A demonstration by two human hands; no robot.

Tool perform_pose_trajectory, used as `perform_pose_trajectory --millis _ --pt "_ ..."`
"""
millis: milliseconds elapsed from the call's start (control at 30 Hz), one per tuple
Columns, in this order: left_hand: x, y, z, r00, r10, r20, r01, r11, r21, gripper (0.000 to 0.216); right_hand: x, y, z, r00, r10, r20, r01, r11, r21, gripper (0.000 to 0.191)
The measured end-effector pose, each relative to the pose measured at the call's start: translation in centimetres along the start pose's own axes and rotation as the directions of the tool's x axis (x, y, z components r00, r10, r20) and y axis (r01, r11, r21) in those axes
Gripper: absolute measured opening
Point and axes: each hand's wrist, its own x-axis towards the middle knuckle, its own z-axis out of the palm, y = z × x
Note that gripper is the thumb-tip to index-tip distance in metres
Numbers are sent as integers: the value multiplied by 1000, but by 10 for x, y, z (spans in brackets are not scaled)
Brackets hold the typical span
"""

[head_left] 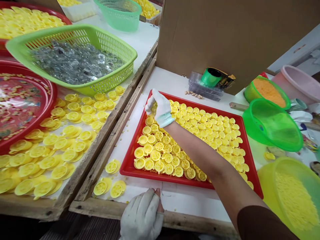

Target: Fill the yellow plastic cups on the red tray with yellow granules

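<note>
My right hand (160,107) is stretched out over the far left corner of the red tray (250,156), its gloved fingers (153,100) bunched narrow and pointing down, pinched together just above the yellow plastic discs (160,156) that fill the tray in rows; whether a small piece sits between the fingertips I cannot tell. The discs right under my fingers lie face up like shallow cups, and those further to the right of my fingers are packed closer and partly overlapping. My left hand (143,216) rests at the near edge of the bench (175,200), gloved, with the fingers loosely curled and holding nothing, one bare fingertip poking out of the glove beside the tray's near rim. Just left of those fingers a few loose yellow discs (110,181) lie on the white bench top. Further left, past a wooden rail, many more discs are spread beneath a green basket of clear plastic pieces (75,60) and beside a round red platter (22,100). Beyond my right fingers stands a brown cardboard box (225,33) with a green tape dispenser (215,77) at its foot. Well to the right of my fingers sit green bowls (272,125), one holding orange grains, and a yellow bowl of pale yellow bits (295,200).
</note>
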Motion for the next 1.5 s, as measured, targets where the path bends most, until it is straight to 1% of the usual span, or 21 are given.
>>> perform_pose_trajectory --millis 67,133,233,300,400,500,567,633,767,833,900,1033,1133,1200,1233,1300,1367,1433,1467,1500 --pt "0 0 0 1000 -5 7 5 1000 -1 19 0 2 -1 1000 13 -28 -12 1000 11 60" --pt "0 0 0 1000 -7 8 7 1000 -3 20 2 -2 0 997 56 -46 -54 997 61 62" --pt "0 1 -1 1000 -11 17 11 1000 -2 20 3 -14 3 990 135 -43 -128 982 138 67" --pt "0 1 -1 1000 -16 17 16 1000 4 19 -2 -20 6 987 158 -34 -152 978 147 69" --pt "-1 2 0 1000 -18 12 18 1000 9 18 -16 -16 8 991 137 -7 -136 987 91 69" --pt "-2 2 0 1000 -22 15 22 1000 0 20 -30 -1 6 996 72 61 -74 997 19 65" --pt "-2 2 1 1000 -19 16 19 1000 3 21 -34 7 4 994 52 93 -53 999 8 64" --pt "-2 2 1 1000 -14 14 13 1000 13 22 -34 9 4 995 68 78 -70 997 29 65" --pt "1 3 0 1000 -20 3 20 1000 19 20 -34 -2 10 991 131 18 -132 987 92 69" --pt "4 4 -1 1000 -29 2 29 999 27 18 -39 -6 13 990 131 47 -135 985 104 68" --pt "7 6 -3 1000 -31 1 31 999 35 16 -49 -4 14 989 112 96 -121 988 92 67" --pt "10 7 -4 1000 -28 0 28 999 40 15 -69 13 13 986 83 146 -88 996 27 63" --pt "9 7 -5 999 -32 2 32 998 45 14 -71 20 13 987 110 117 -116 992 48 63" --pt "8 7 -5 999 -32 8 31 998 47 14 -67 10 11 983 168 71 -176 977 118 66" --pt "8 7 -5 1000 -29 12 28 998 47 14 -65 -1 7 979 197 46 -202 967 154 68" --pt "7 6 -5 1000 -13 21 12 999 47 14 -69 -34 -9 975 224 -9 -218 956 195 70" --pt "7 5 -5 1000 3 21 -4 999 51 15 -86 -77 -42 976 200 -87 -182 967 177 71" --pt "7 5 -4 1000 13 19 -14 999 50 15 -120 -123 -91 970 146 -195 -124 985 123 68" --pt "7 5 -4 1000 15 18 -16 999 48 15 -142 -144 -122 957 100 -272 -83 994 74 64" --pt "8 4 -3 1000 17 18 -18 999 45 15 -167 -163 -156 928 45 -370 -43 999 14 61"
